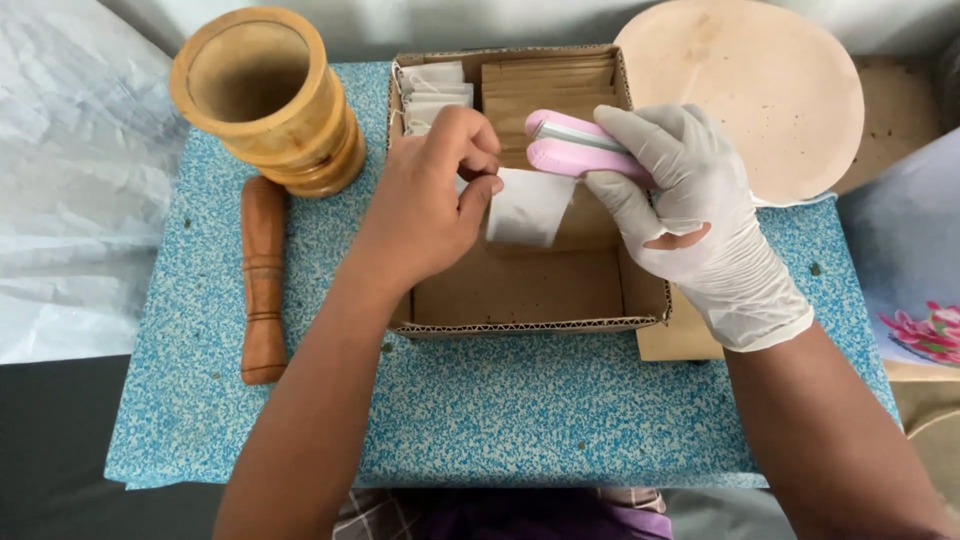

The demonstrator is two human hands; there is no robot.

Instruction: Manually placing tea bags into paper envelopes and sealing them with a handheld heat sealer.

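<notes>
white sachet (528, 207) between left hand (425, 205), pink sealer (575, 148)

This looks like a small home workspace for hand-packing goods, not a factory. A low desk (480, 420) covered in blue speckled sheet carries a wooden mortar (265, 95) and pestle (263, 280), and a cardboard box (530, 285) of paper sachets (432, 90) and brown envelopes (548, 90). Beside it lie a round wooden board (750, 90) and crinkled white sheeting (70, 180).
</notes>
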